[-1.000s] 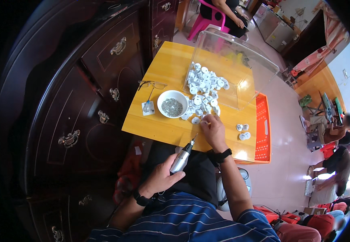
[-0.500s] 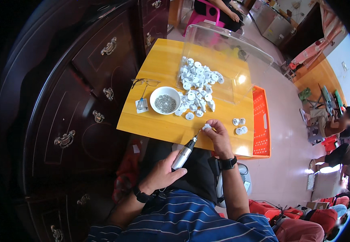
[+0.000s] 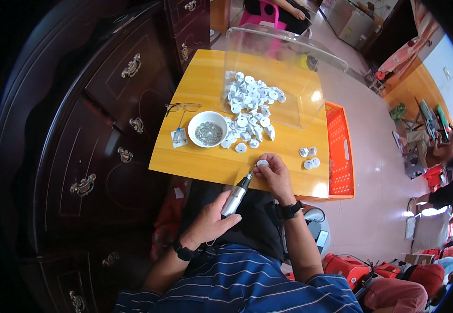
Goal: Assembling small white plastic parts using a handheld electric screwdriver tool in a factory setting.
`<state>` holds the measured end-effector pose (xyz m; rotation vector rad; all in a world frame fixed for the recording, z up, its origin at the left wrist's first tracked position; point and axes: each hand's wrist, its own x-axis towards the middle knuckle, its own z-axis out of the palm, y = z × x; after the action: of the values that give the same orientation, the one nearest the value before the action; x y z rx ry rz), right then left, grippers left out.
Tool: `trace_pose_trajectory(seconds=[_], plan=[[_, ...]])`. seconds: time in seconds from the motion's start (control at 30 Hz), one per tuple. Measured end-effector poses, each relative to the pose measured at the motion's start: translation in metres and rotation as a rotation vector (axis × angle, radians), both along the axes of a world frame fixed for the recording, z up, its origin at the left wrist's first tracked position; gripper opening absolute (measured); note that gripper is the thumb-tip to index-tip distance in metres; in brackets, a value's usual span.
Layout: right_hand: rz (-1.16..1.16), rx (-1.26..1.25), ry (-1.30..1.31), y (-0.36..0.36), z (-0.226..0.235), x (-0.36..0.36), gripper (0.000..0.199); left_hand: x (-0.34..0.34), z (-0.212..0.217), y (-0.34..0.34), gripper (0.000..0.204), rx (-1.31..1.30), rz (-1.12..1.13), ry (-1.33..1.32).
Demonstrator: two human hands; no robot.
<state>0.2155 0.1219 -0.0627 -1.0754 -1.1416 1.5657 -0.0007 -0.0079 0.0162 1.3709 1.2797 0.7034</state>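
My left hand (image 3: pixel 209 223) grips a silver electric screwdriver (image 3: pixel 236 194), its tip pointing up at a small white round part (image 3: pixel 262 163). My right hand (image 3: pixel 275 175) pinches that part near the front edge of the yellow wooden table (image 3: pixel 200 161). A heap of the same white parts (image 3: pixel 250 112) lies on the table, partly under a clear plastic cover (image 3: pixel 284 68). A white bowl of small screws (image 3: pixel 207 129) stands left of the heap. Three white parts (image 3: pixel 308 156) lie apart on the table's right side.
Dark wooden drawers with brass handles (image 3: pixel 132 65) stand on the left. Glasses (image 3: pixel 183 107) lie by the bowl. An orange crate (image 3: pixel 340 151) hangs off the table's right. A pink stool (image 3: pixel 260 18) and a seated person are beyond; other people sit far right (image 3: pixel 445 156).
My right hand came back from the heap toward me with one white part. The screwdriver in my left hand rose to meet it at the table's front edge.
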Motion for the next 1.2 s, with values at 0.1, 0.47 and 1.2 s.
trace_pose_trajectory(seconds=[0.1,0.47,1.2], plan=[[-0.007,-0.006,-0.005,-0.001,0.004,-0.001,0.022,0.001,0.0,0.001,0.062,0.001,0.007,-0.006],[-0.041,-0.028,-0.033,-0.005,0.003,-0.005,0.017,0.005,-0.004,0.006,0.062,-0.029,-0.004,-0.017],[-0.03,0.07,-0.098,-0.007,0.0,-0.006,0.012,0.005,-0.009,0.007,0.061,-0.033,-0.006,-0.024]])
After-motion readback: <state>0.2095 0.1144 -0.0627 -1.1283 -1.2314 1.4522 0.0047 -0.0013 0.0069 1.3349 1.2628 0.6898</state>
